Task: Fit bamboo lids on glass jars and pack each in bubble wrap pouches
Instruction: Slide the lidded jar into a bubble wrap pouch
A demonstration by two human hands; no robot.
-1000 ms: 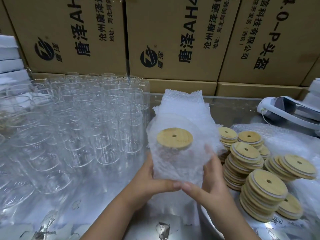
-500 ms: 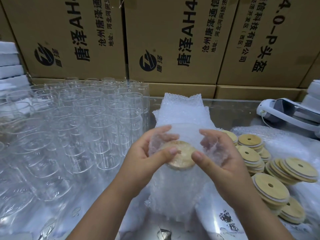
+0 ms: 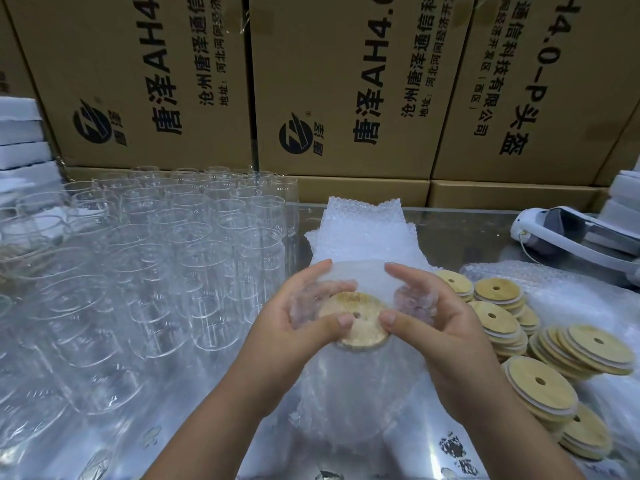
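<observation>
Bamboo lid (image 3: 353, 318) on a jar (image 3: 360, 347), bagged in a bubble wrap pouch (image 3: 346, 410)
The pouch's open mouth is gripped on either side by the left hand (image 3: 298, 327) and right hand (image 3: 440, 327), with fingers curled into the wrap and both thumbs pressed on the lid. Empty glass jars (image 3: 166, 254) are lined up on the left, spare lids (image 3: 540, 382) are stacked on the right, and more pouches (image 3: 363, 230) are piled just behind.
</observation>
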